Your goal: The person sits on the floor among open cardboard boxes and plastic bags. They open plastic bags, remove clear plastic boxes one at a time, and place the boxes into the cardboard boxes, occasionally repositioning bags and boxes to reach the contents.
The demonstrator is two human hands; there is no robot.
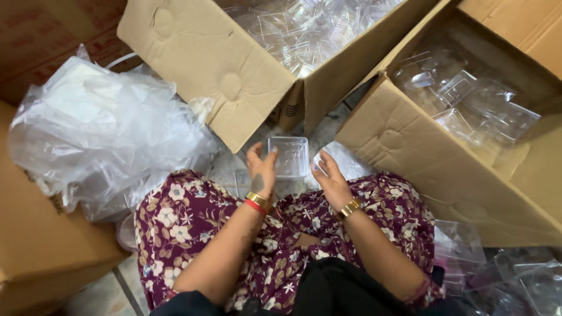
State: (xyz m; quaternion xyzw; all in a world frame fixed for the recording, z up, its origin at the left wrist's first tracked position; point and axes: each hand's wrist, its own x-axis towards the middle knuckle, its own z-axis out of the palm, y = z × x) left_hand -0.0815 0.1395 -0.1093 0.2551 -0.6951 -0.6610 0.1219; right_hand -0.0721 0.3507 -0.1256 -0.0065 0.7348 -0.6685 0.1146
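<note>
Left hand holds the small clear square plastic container by its left rim, fingers curled narrow onto the edge. Right hand touches the container's right side, fingers half open and pointing toward 11 o'clock; whether it truly grips I cannot tell. The container sits between both hands, above the knees in the purple flowered fabric, at 12 o'clock from the wrists.

To do this step well, I judge that light pressure at opposite rims is best, because such thin plastic bends and cracks easily. Its open face points up toward the camera. The shape is almost square, so the long axis is weak; it seems to run from 12 to 6 o'clock. Two brown cardboard boxes with more clear containers stand at 12 and 2 o'clock.
</note>
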